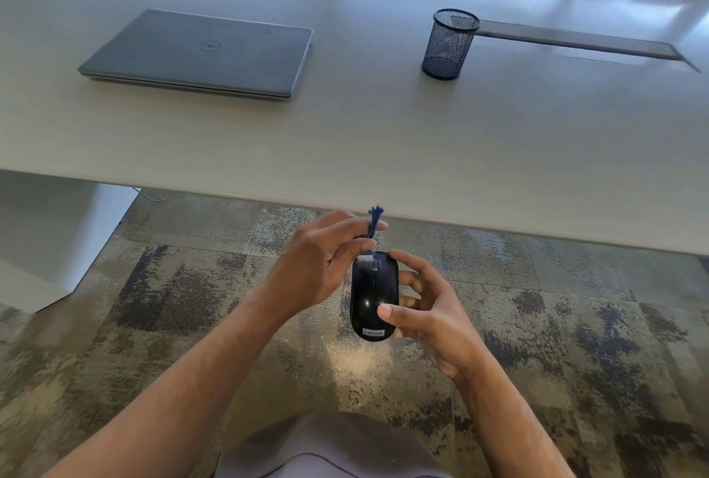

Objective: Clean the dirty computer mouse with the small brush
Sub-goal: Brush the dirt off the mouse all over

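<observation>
- Below the near edge of the tabletop (pixel 383 155), over the carpet, I have the computer mouse (pixel 374 295) held up in my right hand (pixel 433 318): thumb pressed on its glossy back, fingers curled round its right side and underneath. I judge this cradle keeps the top face turned up and steady for brushing.
- My left hand (pixel 314 266) pinches the small brush (pixel 373 226), a thin blue tool whose far end sticks up past the fingertips while its near end meets the mouse's far end, by the buttons and wheel. A pale smudge shows there, so I judge the dirt sits at that spot.
- Working off the tabletop, over the floor, probably lets loosened dust fall away from the desk things.
- On the far right of the tabletop stands a black mesh pen cup (pixel 449 44), upright; through the mesh I see nothing in it.
- To the far left lies a grey laptop (pixel 203 53), lid closed, well apart from the cup.
</observation>
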